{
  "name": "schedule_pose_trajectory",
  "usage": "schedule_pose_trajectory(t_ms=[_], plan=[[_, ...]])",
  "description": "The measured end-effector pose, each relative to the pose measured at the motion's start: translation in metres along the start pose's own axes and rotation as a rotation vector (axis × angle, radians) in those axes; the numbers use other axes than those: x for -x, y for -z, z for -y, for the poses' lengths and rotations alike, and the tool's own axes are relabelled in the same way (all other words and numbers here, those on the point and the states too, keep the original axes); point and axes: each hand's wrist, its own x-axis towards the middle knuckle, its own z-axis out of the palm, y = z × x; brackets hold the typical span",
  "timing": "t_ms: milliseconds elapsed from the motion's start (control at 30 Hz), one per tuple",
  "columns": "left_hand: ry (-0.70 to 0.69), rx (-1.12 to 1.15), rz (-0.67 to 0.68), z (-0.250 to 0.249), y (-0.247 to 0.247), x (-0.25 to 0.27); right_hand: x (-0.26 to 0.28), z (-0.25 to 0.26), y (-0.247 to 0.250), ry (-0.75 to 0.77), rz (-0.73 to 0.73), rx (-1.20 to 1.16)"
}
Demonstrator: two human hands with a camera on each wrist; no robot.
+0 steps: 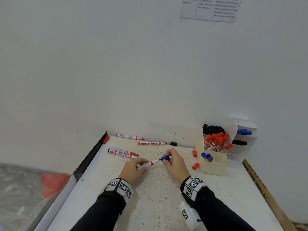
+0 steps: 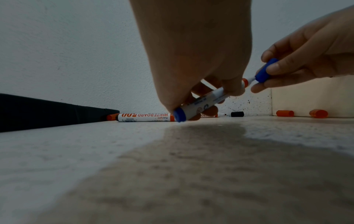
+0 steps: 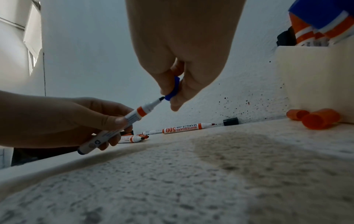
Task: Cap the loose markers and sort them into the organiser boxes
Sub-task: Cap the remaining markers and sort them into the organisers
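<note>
My left hand [image 1: 133,170] grips an uncapped blue marker [image 1: 148,164] by its barrel, tip pointing right. My right hand [image 1: 175,164] pinches a blue cap [image 1: 165,158] right at that tip. In the right wrist view the nib [image 3: 161,98] sits at the mouth of the cap [image 3: 173,89]. In the left wrist view the marker [image 2: 203,103] slants up to the cap [image 2: 265,71]. Several uncapped markers [image 1: 122,153] lie on the table behind my hands. The cream organiser box [image 1: 212,157] at the right holds capped black, red and blue markers.
Two loose red caps [image 1: 195,166] lie beside the organiser, a black cap [image 1: 173,144] by the wall, another red cap [image 1: 105,139] at the far left corner. A white tiered holder [image 1: 245,139] stands behind the organiser. The table [image 1: 158,205] meets the wall at the back.
</note>
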Motion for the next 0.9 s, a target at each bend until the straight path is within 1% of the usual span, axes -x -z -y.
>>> schedule_pose_trajectory(t_ms=[133,267,467,600,700,800,900], plan=[[-0.002,0.019,-0.005,0.001,-0.002,-0.001,0.001,-0.002,0.002,-0.041,-0.015,-0.101],[-0.001,0.022,-0.005,0.005,-0.004,-0.003,0.002,-0.001,0.002,-0.025,0.047,-0.086],[0.01,0.036,0.022,0.006,-0.006,-0.004,-0.003,0.002,-0.002,-0.023,0.039,-0.113],[0.017,0.004,0.029,0.01,-0.007,-0.005,-0.006,0.0,-0.003,0.002,0.036,-0.05],[-0.003,-0.057,0.053,0.011,-0.008,-0.005,-0.008,0.0,-0.003,0.003,0.066,0.005],[0.023,-0.039,0.048,0.006,-0.008,-0.004,-0.008,0.0,0.0,0.003,0.065,0.04],[0.04,-0.028,0.056,0.004,-0.007,-0.003,-0.007,0.0,-0.001,0.011,0.131,0.05]])
